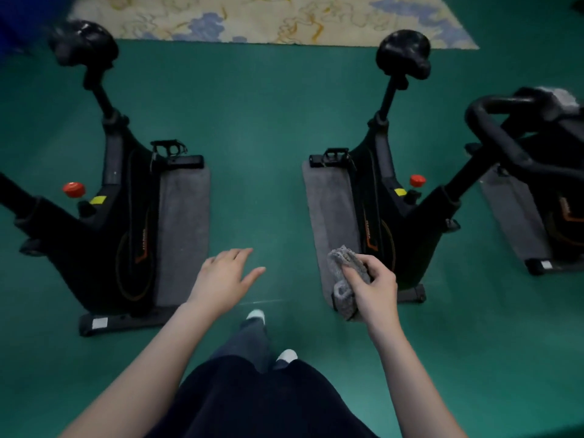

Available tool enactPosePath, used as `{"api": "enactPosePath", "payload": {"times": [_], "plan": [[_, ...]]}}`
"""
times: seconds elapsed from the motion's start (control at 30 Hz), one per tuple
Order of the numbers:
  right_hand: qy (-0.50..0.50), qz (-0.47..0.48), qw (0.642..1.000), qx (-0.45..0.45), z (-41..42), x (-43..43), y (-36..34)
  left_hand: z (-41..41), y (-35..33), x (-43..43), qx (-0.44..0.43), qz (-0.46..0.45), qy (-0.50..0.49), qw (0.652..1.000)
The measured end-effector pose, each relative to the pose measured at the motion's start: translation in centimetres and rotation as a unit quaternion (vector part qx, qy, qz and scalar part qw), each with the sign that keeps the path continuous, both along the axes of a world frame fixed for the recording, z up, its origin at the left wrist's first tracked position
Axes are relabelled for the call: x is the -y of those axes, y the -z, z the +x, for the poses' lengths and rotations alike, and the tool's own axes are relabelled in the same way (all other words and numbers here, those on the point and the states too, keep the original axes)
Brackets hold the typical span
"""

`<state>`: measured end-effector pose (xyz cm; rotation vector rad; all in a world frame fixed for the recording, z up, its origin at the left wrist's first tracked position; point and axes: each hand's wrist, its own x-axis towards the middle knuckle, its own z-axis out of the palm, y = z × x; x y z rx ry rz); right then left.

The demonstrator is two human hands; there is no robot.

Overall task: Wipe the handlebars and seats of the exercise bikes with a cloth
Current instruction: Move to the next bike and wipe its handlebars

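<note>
So the person is standing on the green floor [259,121], in the aisle between two black exercise bikes. The right hand [374,287] is gripping a scrunched-up grey cloth [343,273], with the fingers [354,275] curled round it and clamping it. The cloth is hanging over the near end of the grey mat [330,210] under the right bike [385,216], and it's not touching any bike. The left hand [221,279] is hovering over bare floor, fingers straight and a little apart, holding nothing.

Both seats are sitting way out at the far ends, well apart from the hands: the left seat [83,42] is looking blurry, the right seat [403,53] a bit sharper. The left bike [126,216] is standing on its own grey mat [183,232].

Stuff poking into the aisle: a strapped pedal [169,148] on the left bike and another pedal [336,153] on the right one, both at the far ends of the mats. Each frame is also sporting a red knob [73,189] [417,180].

A third bike [556,191] is crowding in at the right edge, its looped handlebar [493,134] reaching toward the right bike. There's something pale lying on top of it, too blurred to tell what. A patterned rug [268,17] is lying beyond the seats.
</note>
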<state>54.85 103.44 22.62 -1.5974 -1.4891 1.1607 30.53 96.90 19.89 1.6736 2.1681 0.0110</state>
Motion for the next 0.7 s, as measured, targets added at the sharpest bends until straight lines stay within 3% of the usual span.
{"api": "enactPosePath", "payload": {"times": [0.7], "plan": [[-0.121, 0.003, 0.992, 0.029, -16.7, -22.5, 0.4, -14.4, 0.1, -18.1, 0.052, 0.027, -0.129, 0.990]]}}
